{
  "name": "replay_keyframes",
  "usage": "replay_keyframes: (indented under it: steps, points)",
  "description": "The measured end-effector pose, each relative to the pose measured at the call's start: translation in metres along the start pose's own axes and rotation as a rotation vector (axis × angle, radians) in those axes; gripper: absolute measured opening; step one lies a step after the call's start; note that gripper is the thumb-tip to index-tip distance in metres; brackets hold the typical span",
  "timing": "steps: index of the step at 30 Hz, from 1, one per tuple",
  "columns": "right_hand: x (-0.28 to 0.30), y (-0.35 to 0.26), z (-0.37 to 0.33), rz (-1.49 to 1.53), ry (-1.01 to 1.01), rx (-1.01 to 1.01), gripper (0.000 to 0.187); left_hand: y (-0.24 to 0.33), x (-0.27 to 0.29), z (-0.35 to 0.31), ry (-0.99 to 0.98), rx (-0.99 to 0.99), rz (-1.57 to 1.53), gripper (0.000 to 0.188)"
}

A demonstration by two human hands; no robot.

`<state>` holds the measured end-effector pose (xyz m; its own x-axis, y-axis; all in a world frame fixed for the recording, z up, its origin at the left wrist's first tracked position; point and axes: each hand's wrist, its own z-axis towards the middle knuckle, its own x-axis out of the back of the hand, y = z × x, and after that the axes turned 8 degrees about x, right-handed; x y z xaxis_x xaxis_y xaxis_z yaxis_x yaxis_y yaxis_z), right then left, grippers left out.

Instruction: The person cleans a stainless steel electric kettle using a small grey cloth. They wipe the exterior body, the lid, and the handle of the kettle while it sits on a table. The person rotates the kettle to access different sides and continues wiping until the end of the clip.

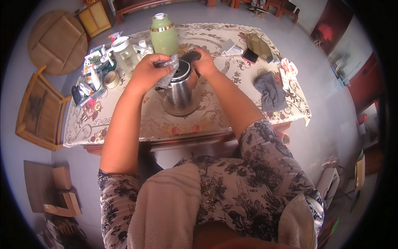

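Observation:
A shiny steel electric kettle (181, 97) stands upright on the patterned tablecloth (161, 126) in front of me. Its lid and handle (190, 57) are black. My right hand (206, 65) is closed around the handle on the far right side. Pinched in my left hand (148, 74) is a silvery grey cleaning cloth (169, 74), pressed against the kettle's upper left rim. The cloth and my fingers hide part of that rim.
Behind the kettle rise a green thermos flask (163, 39) and a clear pitcher (126, 57). A tape roll (111, 79) and a cluttered tray (92, 93) sit left. On the right lie a dark grey cloth (271, 92), a phone (250, 56) and an olive pouch (260, 47).

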<state>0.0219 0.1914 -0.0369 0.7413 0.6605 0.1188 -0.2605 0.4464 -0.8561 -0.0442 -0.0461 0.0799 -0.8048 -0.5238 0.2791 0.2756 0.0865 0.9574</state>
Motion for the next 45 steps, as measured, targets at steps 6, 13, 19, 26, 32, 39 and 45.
replay_keyframes:
  steps: [6,13,19,26,32,39,45]
  points:
    - [0.0,-0.001,0.001,-0.067,0.023,-0.035,0.029,-0.009,-0.012,0.017,-0.047,0.039,-0.046,0.036]
    - [0.003,0.011,0.003,-0.134,0.035,-0.005,0.041,0.006,-0.031,0.01,0.043,0.128,-0.054,0.027]
    - [-0.003,-0.027,-0.007,-0.16,0.036,-0.032,0.036,-0.005,-0.02,0.029,0.041,0.268,-0.289,0.016]
    - [-0.002,-0.031,-0.01,-0.173,0.087,-0.035,0.031,-0.003,-0.015,0.029,-0.002,0.365,-0.536,0.038]
    - [-0.005,-0.023,-0.006,-0.173,0.117,-0.047,0.033,0.002,-0.016,0.02,-0.13,0.356,-0.424,0.048]
    - [-0.005,-0.022,-0.006,-0.139,0.09,-0.065,0.034,-0.001,-0.018,0.027,-0.147,0.352,-0.377,0.042]
    - [-0.003,-0.021,-0.004,-0.215,0.09,-0.023,0.039,-0.011,-0.02,0.035,-0.029,0.346,-0.412,0.035]
